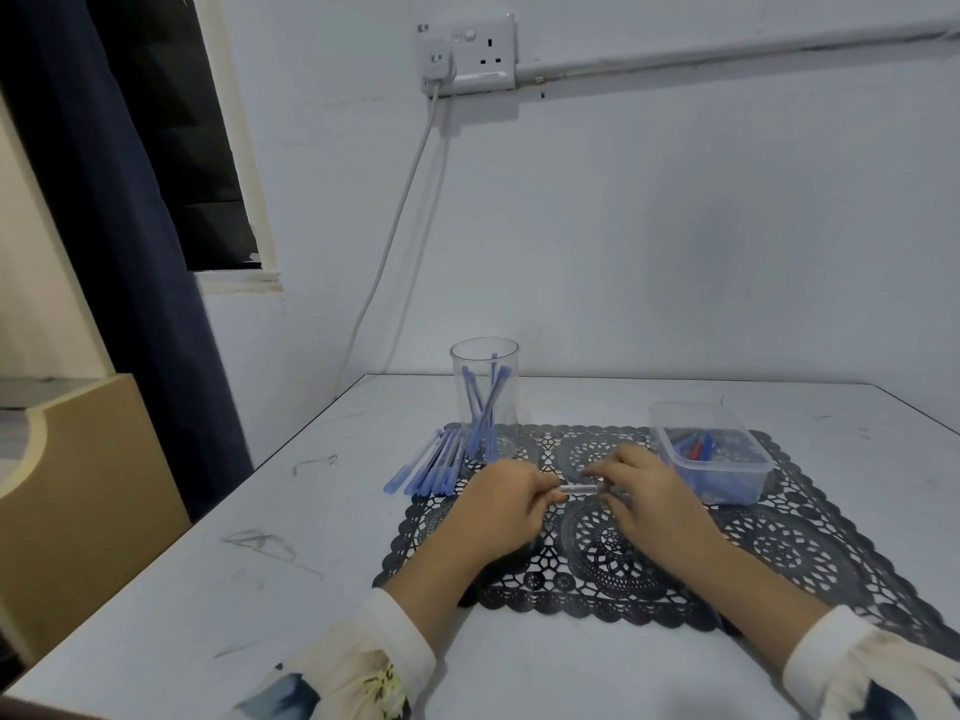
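This looked like a small room in a home, used as a desk corner. The plain white wall [675, 226] had a wall socket [485, 52] with a charger [437, 62] plugged in and a white cable [395, 226] hanging down. A dark blue curtain [130, 226] hung by a window [208, 148]. The scribbled white table [234, 589] held a black lace mat [779, 553], a clear cup [484, 346] of blue pens [485, 407] and a plastic box [727, 466].

White counter [260, 589], scuffed with grey marks. Black lace mat [779, 553] is laid on it, right of centre. Blue pens [431, 467] are laid in a row at the mat's far-left corner, partly on bare counter. Clear cup [485, 392] is stood just beside them.
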A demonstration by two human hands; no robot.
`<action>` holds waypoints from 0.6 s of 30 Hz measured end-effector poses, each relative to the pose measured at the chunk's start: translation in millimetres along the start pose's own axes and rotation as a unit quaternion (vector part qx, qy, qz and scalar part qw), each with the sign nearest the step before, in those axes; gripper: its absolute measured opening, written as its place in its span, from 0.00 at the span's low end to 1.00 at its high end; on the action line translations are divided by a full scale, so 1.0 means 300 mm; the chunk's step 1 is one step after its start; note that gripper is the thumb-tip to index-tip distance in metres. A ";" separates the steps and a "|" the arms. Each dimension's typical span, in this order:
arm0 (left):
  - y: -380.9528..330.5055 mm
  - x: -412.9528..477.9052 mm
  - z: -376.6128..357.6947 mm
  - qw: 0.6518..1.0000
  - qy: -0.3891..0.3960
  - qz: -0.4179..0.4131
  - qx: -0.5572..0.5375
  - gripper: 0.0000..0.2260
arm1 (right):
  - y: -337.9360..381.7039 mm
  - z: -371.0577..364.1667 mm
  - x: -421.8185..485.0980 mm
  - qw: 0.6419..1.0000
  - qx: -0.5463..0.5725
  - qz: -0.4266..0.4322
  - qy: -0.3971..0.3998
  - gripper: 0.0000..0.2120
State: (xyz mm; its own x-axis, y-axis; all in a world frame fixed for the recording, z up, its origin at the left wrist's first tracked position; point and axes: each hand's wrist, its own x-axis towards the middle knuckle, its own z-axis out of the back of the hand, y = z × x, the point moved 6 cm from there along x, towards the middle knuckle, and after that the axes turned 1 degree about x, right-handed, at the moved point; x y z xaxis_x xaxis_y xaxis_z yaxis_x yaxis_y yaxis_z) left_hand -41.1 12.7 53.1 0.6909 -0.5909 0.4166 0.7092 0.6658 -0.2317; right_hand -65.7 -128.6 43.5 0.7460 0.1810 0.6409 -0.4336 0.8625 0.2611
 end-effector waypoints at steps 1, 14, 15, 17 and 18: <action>-0.001 0.000 0.002 1.000 -0.003 -0.002 -0.001 0.11 | -0.003 -0.002 0.001 1.000 -0.005 0.001 -0.001 0.15; 0.026 0.000 0.017 0.999 -0.007 0.043 -0.002 0.11 | 0.040 0.034 -0.005 0.997 -0.021 0.053 -0.046 0.12; 0.028 -0.002 0.019 0.999 -0.005 0.051 -0.007 0.11 | 0.043 0.039 -0.006 0.997 -0.020 0.056 -0.051 0.13; 0.030 -0.006 0.025 0.998 -0.005 0.066 -0.014 0.10 | 0.047 0.044 -0.007 0.996 -0.014 0.065 -0.059 0.14; 0.031 -0.008 0.027 0.997 -0.006 0.072 -0.016 0.10 | 0.049 0.045 -0.007 0.996 -0.012 0.070 -0.062 0.14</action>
State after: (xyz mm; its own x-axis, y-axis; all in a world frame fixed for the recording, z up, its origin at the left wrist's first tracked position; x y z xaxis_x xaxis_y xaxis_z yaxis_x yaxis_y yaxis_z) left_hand -37.3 24.1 57.1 0.7843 -0.4840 0.3881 0.6067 0.7289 -0.3172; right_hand -80.5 -122.6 55.6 0.6100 0.2408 0.7549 -0.5155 0.8441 0.1473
